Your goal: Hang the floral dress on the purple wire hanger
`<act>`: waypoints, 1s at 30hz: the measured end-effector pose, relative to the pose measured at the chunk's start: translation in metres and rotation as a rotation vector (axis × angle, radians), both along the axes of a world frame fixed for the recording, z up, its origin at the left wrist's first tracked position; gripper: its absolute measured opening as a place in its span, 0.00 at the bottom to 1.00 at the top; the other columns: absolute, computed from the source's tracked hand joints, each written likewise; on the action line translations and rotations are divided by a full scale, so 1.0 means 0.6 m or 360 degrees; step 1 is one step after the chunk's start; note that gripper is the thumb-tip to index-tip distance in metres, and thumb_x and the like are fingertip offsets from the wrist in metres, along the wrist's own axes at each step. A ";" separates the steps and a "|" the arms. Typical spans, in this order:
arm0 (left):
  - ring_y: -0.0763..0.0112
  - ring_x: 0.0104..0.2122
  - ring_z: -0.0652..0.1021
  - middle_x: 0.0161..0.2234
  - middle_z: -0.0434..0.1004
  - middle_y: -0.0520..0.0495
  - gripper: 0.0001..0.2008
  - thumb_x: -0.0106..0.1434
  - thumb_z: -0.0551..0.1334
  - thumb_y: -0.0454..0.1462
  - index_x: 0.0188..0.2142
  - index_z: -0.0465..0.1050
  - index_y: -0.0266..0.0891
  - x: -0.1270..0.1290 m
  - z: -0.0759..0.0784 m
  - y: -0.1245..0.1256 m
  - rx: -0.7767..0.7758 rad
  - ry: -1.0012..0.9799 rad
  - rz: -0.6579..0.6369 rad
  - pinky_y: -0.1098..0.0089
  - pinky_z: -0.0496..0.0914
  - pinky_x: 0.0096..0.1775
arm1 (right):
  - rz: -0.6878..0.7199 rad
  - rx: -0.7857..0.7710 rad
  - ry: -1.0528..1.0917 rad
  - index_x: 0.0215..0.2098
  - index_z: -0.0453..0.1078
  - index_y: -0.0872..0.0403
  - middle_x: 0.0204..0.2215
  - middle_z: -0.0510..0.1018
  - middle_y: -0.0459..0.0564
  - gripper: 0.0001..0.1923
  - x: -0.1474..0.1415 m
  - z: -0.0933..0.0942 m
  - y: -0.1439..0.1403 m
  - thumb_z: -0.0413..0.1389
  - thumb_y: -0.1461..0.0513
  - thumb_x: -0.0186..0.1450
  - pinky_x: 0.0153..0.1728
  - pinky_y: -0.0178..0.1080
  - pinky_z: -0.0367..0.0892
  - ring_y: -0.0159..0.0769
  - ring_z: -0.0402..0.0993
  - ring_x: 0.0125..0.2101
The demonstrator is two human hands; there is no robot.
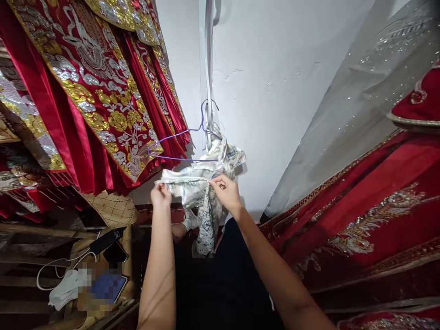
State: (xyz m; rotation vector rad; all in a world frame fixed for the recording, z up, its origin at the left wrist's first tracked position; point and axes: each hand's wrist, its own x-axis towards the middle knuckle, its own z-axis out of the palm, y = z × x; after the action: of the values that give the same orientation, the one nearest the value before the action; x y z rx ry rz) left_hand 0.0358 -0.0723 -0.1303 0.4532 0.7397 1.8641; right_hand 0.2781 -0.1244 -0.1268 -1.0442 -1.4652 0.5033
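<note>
Closest in, two bare forearms rise from the bottom edge toward a pale printed garment (201, 183) held up at the middle of the view. The left hand (161, 195) grips the garment's left edge, its fingers closed around a stretched band of the cloth. The right hand (225, 192) pinches the fabric near its centre, fingers (217, 182) pressed together on a gathered fold. Between the two hands the cloth is drawn taut, and a long tail of it hangs down below them.

Low on the left, a wooden shelf (44, 256) carries a white cable (65, 263), a dark phone (115, 252) and a crumpled white cloth (63, 291).

Just above the hands, the upper part of the garment is bunched over a purple wire hanger (172, 146), which hangs from a pale strap (208, 68) running down the white wall (275, 68).

To the left, red robes with gold and silver embroidery (96, 91) hang in a dense row. To the right, more red embroidered fabric (360, 215) slopes across the view, with a grey sequinned veil (371, 82) above it.
</note>
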 end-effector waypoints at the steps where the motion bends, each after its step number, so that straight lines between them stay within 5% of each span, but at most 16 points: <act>1: 0.79 0.20 0.69 0.19 0.61 0.56 0.13 0.64 0.59 0.30 0.24 0.59 0.39 0.015 -0.017 -0.007 -0.0061 0.0010 -0.0041 0.77 0.68 0.31 | -0.0007 -0.0039 0.0116 0.32 0.71 0.51 0.19 0.71 0.43 0.13 0.002 -0.010 -0.004 0.59 0.51 0.64 0.25 0.36 0.61 0.33 0.66 0.21; 5: 0.74 0.29 0.76 0.27 0.73 0.50 0.05 0.59 0.65 0.34 0.29 0.69 0.37 0.061 -0.030 -0.028 -0.0118 0.0120 -0.0250 0.74 0.70 0.37 | -0.0035 -0.0189 0.0354 0.32 0.70 0.52 0.18 0.71 0.43 0.16 0.025 -0.049 -0.020 0.61 0.49 0.63 0.24 0.36 0.62 0.34 0.67 0.21; 9: 0.72 0.35 0.77 0.36 0.77 0.48 0.09 0.59 0.67 0.42 0.34 0.73 0.39 0.095 0.026 -0.052 0.0280 0.0494 -0.0632 0.73 0.70 0.40 | 0.0110 -0.0340 0.0188 0.28 0.69 0.52 0.19 0.71 0.44 0.20 0.044 -0.060 -0.021 0.60 0.44 0.62 0.26 0.36 0.64 0.35 0.68 0.23; 13: 0.67 0.39 0.76 0.38 0.77 0.47 0.11 0.65 0.63 0.45 0.38 0.74 0.40 0.141 0.082 -0.104 0.0621 0.1149 -0.0943 0.67 0.70 0.45 | 0.0309 -0.0528 0.0235 0.30 0.71 0.51 0.28 0.77 0.49 0.28 0.034 -0.032 -0.010 0.50 0.37 0.65 0.34 0.39 0.69 0.40 0.74 0.32; 18: 0.62 0.44 0.75 0.41 0.76 0.44 0.13 0.69 0.59 0.46 0.40 0.77 0.41 0.157 0.126 -0.152 0.0955 0.1857 -0.0816 0.62 0.69 0.50 | 0.0937 -0.0959 0.0801 0.36 0.73 0.53 0.27 0.78 0.53 0.37 0.010 0.033 -0.010 0.39 0.33 0.66 0.34 0.42 0.72 0.44 0.77 0.34; 23: 0.60 0.54 0.72 0.52 0.72 0.43 0.16 0.68 0.60 0.48 0.52 0.73 0.45 0.115 0.143 -0.126 0.1042 0.2049 -0.0635 0.60 0.64 0.59 | 0.1246 -0.1074 0.0918 0.36 0.73 0.53 0.29 0.79 0.52 0.25 -0.006 0.085 -0.018 0.52 0.41 0.65 0.35 0.42 0.73 0.43 0.77 0.32; 26: 0.60 0.53 0.73 0.54 0.73 0.42 0.22 0.71 0.51 0.53 0.56 0.68 0.45 0.088 0.123 -0.106 0.0888 0.2022 -0.0880 0.62 0.68 0.54 | 0.1446 -0.1062 0.0552 0.34 0.73 0.54 0.30 0.80 0.51 0.19 0.002 0.118 -0.019 0.62 0.46 0.58 0.35 0.41 0.72 0.40 0.76 0.30; 28: 0.59 0.45 0.76 0.45 0.78 0.43 0.26 0.71 0.47 0.56 0.47 0.74 0.42 0.069 0.104 -0.101 0.0749 0.2224 -0.1088 0.63 0.70 0.47 | 0.1503 -0.0975 0.0029 0.34 0.74 0.55 0.30 0.79 0.49 0.15 0.018 0.145 -0.013 0.67 0.55 0.52 0.33 0.39 0.70 0.38 0.75 0.29; 30: 0.60 0.35 0.77 0.34 0.78 0.45 0.30 0.69 0.48 0.59 0.34 0.75 0.39 0.044 0.087 -0.100 0.0576 0.2602 -0.1168 0.65 0.69 0.39 | 0.1251 -0.0638 -0.0433 0.32 0.74 0.55 0.29 0.78 0.46 0.10 0.038 0.168 0.004 0.64 0.61 0.51 0.33 0.37 0.68 0.37 0.74 0.30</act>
State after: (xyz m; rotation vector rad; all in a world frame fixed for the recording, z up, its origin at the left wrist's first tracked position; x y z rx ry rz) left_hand 0.0620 -0.1326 -0.0781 2.2244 0.9808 0.5917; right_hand 0.3012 -0.1222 -0.0261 -0.8218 -2.0669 1.2928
